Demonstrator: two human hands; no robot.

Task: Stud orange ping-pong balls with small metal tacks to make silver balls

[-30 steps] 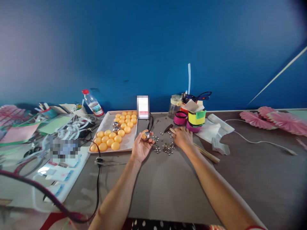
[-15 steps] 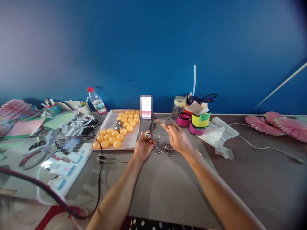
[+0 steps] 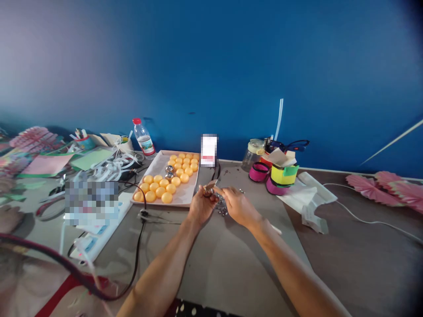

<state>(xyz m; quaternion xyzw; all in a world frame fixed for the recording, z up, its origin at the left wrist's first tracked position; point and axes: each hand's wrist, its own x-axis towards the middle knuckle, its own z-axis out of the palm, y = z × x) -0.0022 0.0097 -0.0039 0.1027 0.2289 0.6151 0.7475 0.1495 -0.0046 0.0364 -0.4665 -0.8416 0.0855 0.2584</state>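
My left hand (image 3: pixel 200 208) is closed around a small ball covered in shiny silver pieces (image 3: pixel 208 191), held above the table just right of the tray. At the ball, my right hand (image 3: pixel 236 206) pinches a thin stick with a pale tip (image 3: pixel 216 182); the fingers hide most of it. Loose shiny silver pieces (image 3: pixel 222 209) lie on the table beneath and between the hands. Left of them, a shallow white tray (image 3: pixel 193 193) holds several orange balls (image 3: pixel 167 197) in rows. Two silver-covered balls (image 3: pixel 169 176) sit among these.
A power strip (image 3: pixel 95 246) and dark cables (image 3: pixel 137 246) lie at left, near a red-capped bottle (image 3: pixel 145 143). Behind the hands stands a blurred white panel (image 3: pixel 209 149). A lidded jar (image 3: pixel 253 154), pink and yellow containers (image 3: pixel 282 176), and white paper (image 3: pixel 304 198) are at right.
My right hand has come left and down, bringing the stick to the ball in my left hand. The whole view has shifted slightly, so the table things appear farther right.
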